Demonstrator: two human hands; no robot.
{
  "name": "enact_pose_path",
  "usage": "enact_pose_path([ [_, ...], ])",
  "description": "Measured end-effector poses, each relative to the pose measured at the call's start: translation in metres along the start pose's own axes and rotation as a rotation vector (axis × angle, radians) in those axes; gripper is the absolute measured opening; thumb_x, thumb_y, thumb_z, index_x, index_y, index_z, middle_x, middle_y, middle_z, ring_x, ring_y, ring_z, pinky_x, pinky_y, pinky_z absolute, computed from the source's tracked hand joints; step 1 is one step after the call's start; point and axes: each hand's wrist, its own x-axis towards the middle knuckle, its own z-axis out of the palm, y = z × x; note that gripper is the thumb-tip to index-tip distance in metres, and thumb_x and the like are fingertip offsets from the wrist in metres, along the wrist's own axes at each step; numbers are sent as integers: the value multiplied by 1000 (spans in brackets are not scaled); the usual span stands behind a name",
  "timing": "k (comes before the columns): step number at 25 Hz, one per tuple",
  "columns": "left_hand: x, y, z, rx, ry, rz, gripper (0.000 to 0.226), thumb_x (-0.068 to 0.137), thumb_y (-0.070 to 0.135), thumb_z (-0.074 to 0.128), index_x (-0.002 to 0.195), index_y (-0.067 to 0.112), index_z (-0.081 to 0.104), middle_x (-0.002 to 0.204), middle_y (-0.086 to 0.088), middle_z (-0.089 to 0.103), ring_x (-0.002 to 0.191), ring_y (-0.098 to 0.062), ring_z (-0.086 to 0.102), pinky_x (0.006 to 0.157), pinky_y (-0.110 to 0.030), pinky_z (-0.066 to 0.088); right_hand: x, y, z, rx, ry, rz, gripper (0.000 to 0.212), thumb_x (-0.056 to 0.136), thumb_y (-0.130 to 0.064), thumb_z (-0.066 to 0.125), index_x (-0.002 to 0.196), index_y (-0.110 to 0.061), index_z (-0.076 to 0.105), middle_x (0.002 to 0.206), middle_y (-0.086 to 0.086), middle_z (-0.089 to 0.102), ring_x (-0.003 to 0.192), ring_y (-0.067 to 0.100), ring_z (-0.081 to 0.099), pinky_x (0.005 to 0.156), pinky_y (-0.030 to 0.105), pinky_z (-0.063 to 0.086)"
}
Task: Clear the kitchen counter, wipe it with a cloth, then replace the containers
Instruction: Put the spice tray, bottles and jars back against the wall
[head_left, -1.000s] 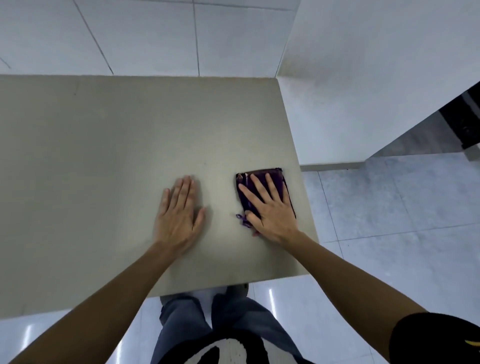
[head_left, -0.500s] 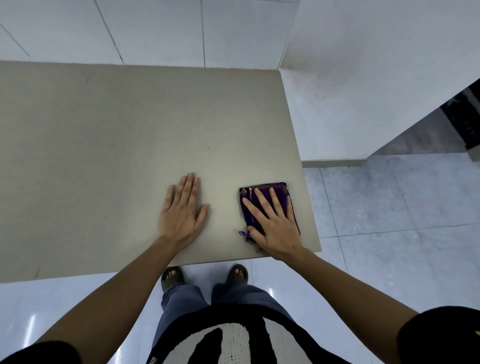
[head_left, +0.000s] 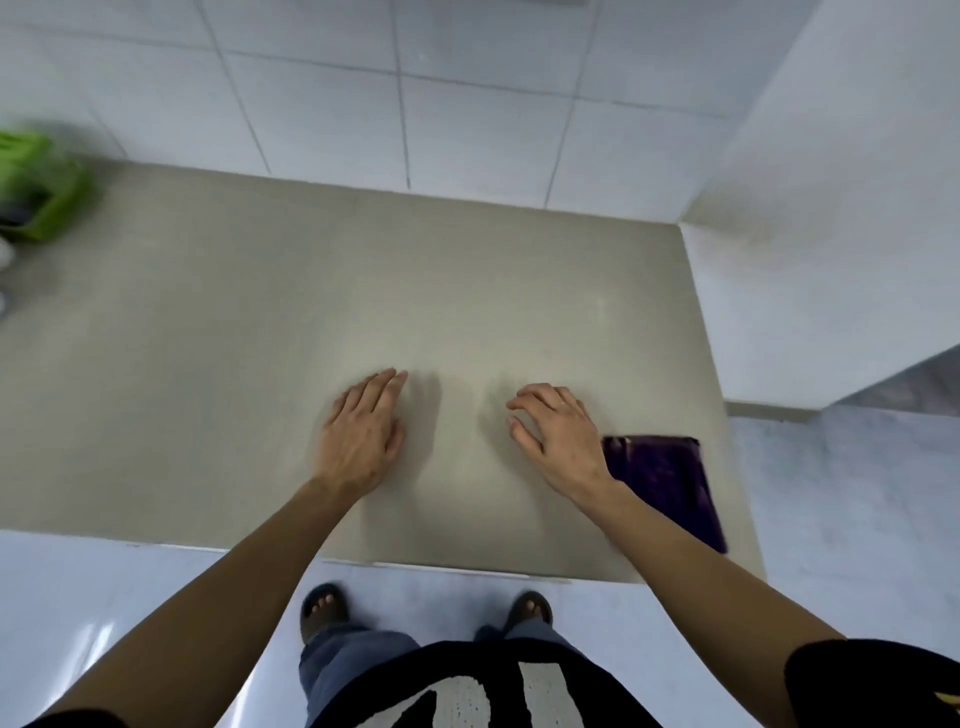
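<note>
Grey counter (head_left: 260, 364) bears a folded purple cloth (head_left: 662, 483), long axis twelve-to-five o'clock, beside the empty, loosely spread right hand (head_left: 561, 436); left hand (head_left: 363, 431) empty, flat.

Cloth (head_left: 667, 480) on counter (head_left: 260, 364) R edge

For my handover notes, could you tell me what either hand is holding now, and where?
Nothing is held. The left hand lies flat on the counter; the right hand is open, beside the purple cloth.

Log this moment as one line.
stage: wipe done | right hand: open, off purple cloth | left hand: flat on counter | green container: far left
</note>
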Motion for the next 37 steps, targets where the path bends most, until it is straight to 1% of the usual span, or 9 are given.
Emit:
enact_pose_path([
  [2, 5, -48, -19, -17, 5, -23, 59, 92, 27, 49, 148, 20, 32, 151, 0, 40, 138, -20, 37, 114, -34, 29, 27, -43, 18, 28, 14, 37, 29, 96, -36, 51, 116, -20, 66, 118, -6, 61, 110, 17, 53, 94, 33, 43],
  [10, 23, -214, -83, 34, 7, -37, 54, 92, 30, 49, 145, 21, 38, 145, 3, 45, 136, -17, 39, 110, -34, 33, 117, -188, 76, 165, 24, 149, 27, 90, -38, 58, 114, -27, 64, 110, -10, 63, 103, 11, 56, 81, 27, 45],
  [15, 50, -264, -115, 68, 41, -97, 50, 92, 32, 50, 140, 21, 44, 140, 2, 50, 130, -21, 44, 106, -37, 36, 170, -229, 87, 247, -28, 144, 26, 86, -39, 61, 109, -29, 65, 106, -13, 63, 98, 9, 58, 77, 27, 46],
  [18, 64, -283, -133, 65, 63, -144, 50, 92, 32, 51, 140, 22, 44, 139, 1, 49, 129, -22, 44, 105, -38, 37, 205, -248, 89, 255, -57, 98, 26, 85, -39, 62, 108, -29, 65, 106, -14, 62, 95, 8, 58, 73, 25, 42],
  [23, 92, -335, -163, 83, 103, -176, 48, 91, 32, 52, 138, 21, 46, 136, 2, 51, 127, -23, 45, 102, -39, 39, 263, -299, 100, 292, -83, 32, 25, 83, -40, 63, 106, -31, 65, 103, -16, 61, 90, 6, 56, 73, 26, 44],
  [27, 123, -406, -199, 90, 147, -192, 46, 92, 33, 51, 136, 20, 48, 134, 0, 52, 126, -24, 46, 99, -41, 41, 314, -366, 120, 345, -87, 46, 27, 80, -41, 65, 106, -32, 64, 101, -18, 61, 89, 7, 58, 74, 26, 46],
  [30, 149, -476, -228, 73, 121, -186, 44, 90, 34, 51, 132, 18, 51, 133, -6, 53, 123, -31, 48, 96, -44, 44, 341, -429, 145, 445, -81, 131, 26, 78, -42, 68, 103, -31, 66, 98, -17, 63, 85, 8, 60, 70, 24, 45],
  [32, 163, -521, -242, -2, 93, -235, 48, 90, 36, 54, 134, 18, 51, 136, -8, 53, 124, -33, 48, 97, -45, 44, 356, -466, 161, 526, -96, 216, 29, 78, -44, 71, 102, -27, 67, 97, -12, 66, 87, 11, 63, 75, 26, 48],
  [37, 206, -644, -260, -329, -7, -374, 57, 90, 38, 59, 137, 8, 46, 134, -16, 55, 122, -32, 53, 100, -40, 44, 417, -549, 200, 771, -144, 498, 43, 82, -41, 73, 111, -12, 65, 111, 7, 67, 94, 20, 61, 86, 36, 53],
])
